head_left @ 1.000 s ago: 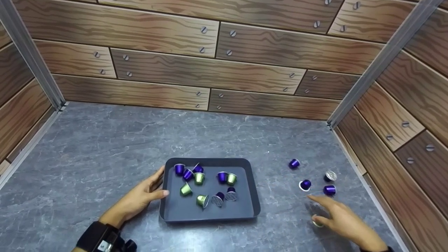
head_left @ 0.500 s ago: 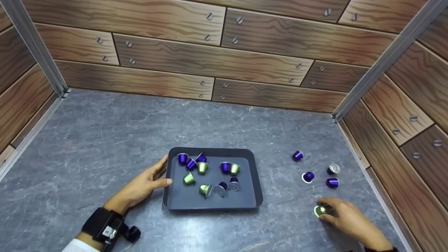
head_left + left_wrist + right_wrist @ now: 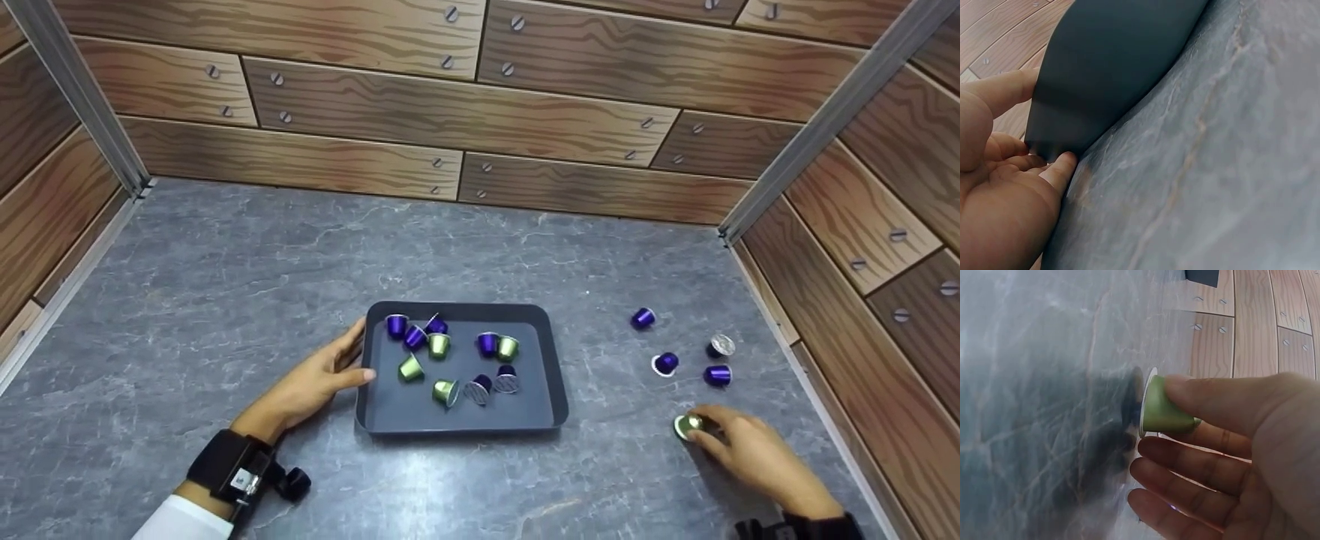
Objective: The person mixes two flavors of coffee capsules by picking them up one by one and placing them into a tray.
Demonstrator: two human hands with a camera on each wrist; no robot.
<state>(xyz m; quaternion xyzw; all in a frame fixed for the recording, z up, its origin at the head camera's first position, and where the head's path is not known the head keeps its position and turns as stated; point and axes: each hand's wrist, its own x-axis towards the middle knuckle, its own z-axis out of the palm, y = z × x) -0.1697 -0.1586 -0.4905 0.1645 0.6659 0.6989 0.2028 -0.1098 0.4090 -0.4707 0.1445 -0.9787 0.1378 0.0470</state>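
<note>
At the right of the head view, my right hand (image 3: 750, 454) pinches a green coffee capsule (image 3: 685, 427) between thumb and fingers. The right wrist view shows this capsule (image 3: 1162, 408) with its flat rim close to the tabletop and the thumb on its side; the other fingers extend below it. My left hand (image 3: 319, 379) holds the left side of a dark grey tray (image 3: 469, 420), thumb over the rim. Seen from the left wrist, the fingertips (image 3: 1066, 163) sit low against the tray's outer wall (image 3: 1106, 67). Several purple and green capsules (image 3: 410, 368) lie in the tray.
Beyond my right hand lie several purple capsules (image 3: 718, 376), one with its silver lid (image 3: 721, 345) facing up. Wood-patterned panels (image 3: 360, 97) with metal corner posts (image 3: 810, 124) enclose the grey marbled table (image 3: 300, 247) at the back and sides.
My right hand has lowered from above the green capsule and now pinches it. My left hand stays at the tray. The head view has tilted down, shifting the scene up in the picture.
</note>
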